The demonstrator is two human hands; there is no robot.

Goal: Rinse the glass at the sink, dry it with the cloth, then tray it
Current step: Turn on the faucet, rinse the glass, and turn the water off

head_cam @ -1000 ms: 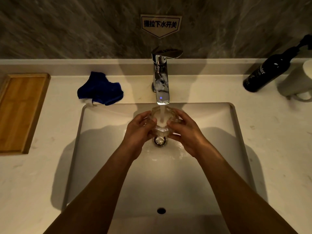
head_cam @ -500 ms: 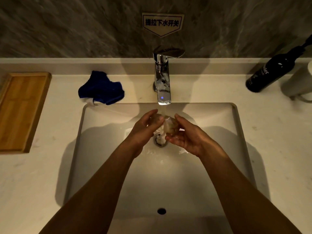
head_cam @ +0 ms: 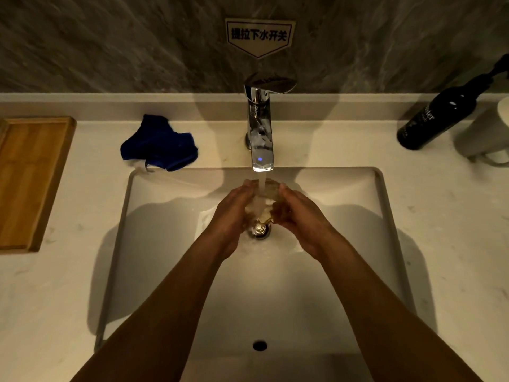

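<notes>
Both hands are meeting over the middle of the sink (head_cam: 358, 216), under the tap (head_cam: 260, 133). Water is running from the spout straight down onto the glass (head_cam: 261, 208), which is being held between the two palms just above the drain (head_cam: 259, 230).

Left hand (head_cam: 231, 216) is curling round the left side of the glass, fingertips reaching up toward the stream. Right hand (head_cam: 300, 216) is wrapping the right side, fingers bent over the rim end. Glass looks clear and ribbed; which way its mouth is facing, cannot tell through the water.

Blue cloth (head_cam: 159, 146) is lying crumpled on the desk (head_cam: 55, 299), behind the sink's left corner, a bit overhanging the edge. Wooden tray (head_cam: 30, 183) is sitting further left, well apart from the cloth.

Dark bottle (head_cam: 438, 119) and a pale mug (head_cam: 487, 133) are standing at the far right, just beside each other. A sign with Chinese characters (head_cam: 259, 35) is hanging on the wall above the tap
</notes>
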